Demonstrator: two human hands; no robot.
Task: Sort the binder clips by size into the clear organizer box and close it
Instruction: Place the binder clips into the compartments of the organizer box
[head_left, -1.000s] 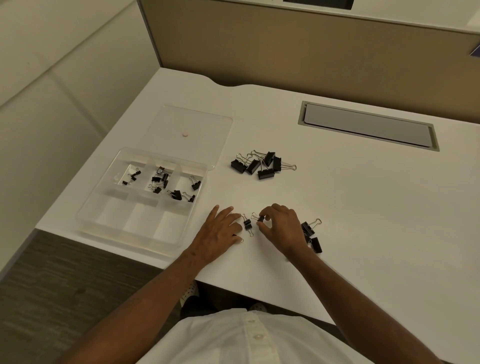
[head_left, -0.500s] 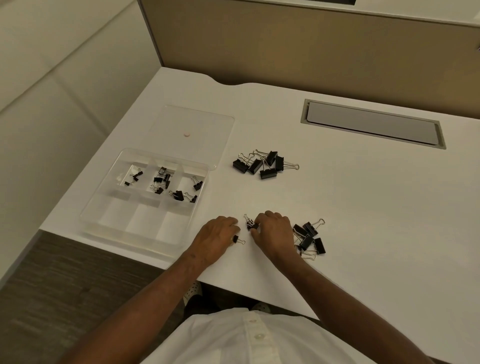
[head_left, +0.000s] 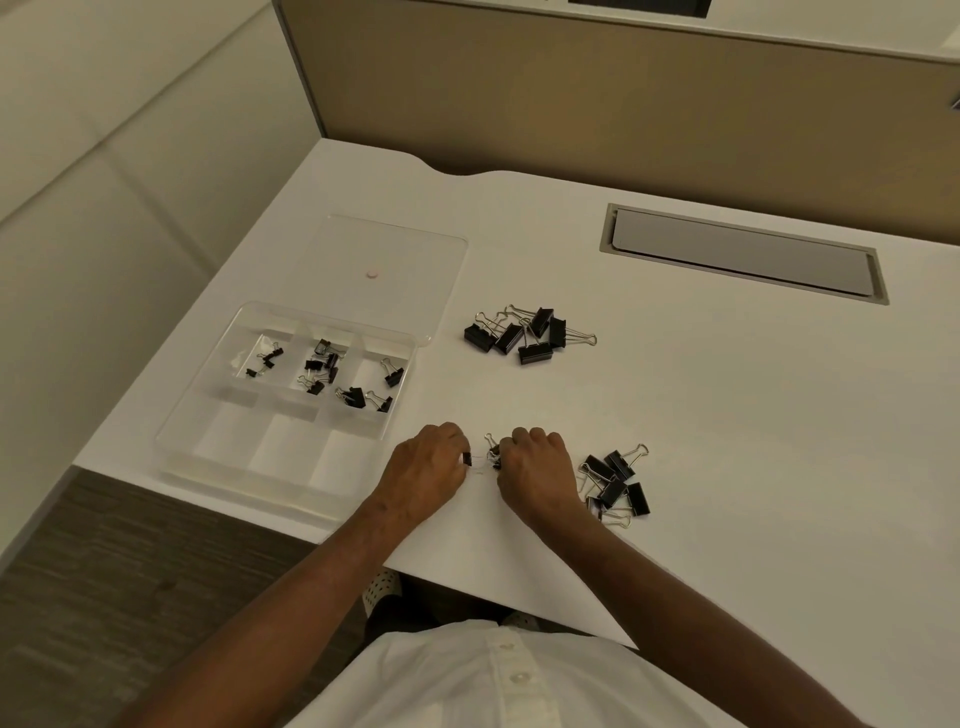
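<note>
The clear organizer box (head_left: 187, 415) sits open at the desk's left front, with small black binder clips in its three far compartments and its near compartments bare. Its clear lid (head_left: 400, 260) lies flat behind it. My left hand (head_left: 426, 470) is curled by the desk's front edge, pinching a small binder clip (head_left: 466, 459). Just to its right, my right hand (head_left: 535, 473) is closed on small binder clips (head_left: 492, 453). A pile of medium clips (head_left: 615, 483) lies right of my right hand. A pile of large clips (head_left: 524, 335) lies farther back.
A grey cable hatch (head_left: 743, 254) is set into the white desk (head_left: 727, 441) at the back right. A tan partition (head_left: 571, 93) rises behind the desk. The desk's front edge runs close under my wrists, with carpet below at the left.
My left hand has curled from flat and spread to pinching a small clip. My right hand has shifted slightly left, uncovering more of the medium pile.
</note>
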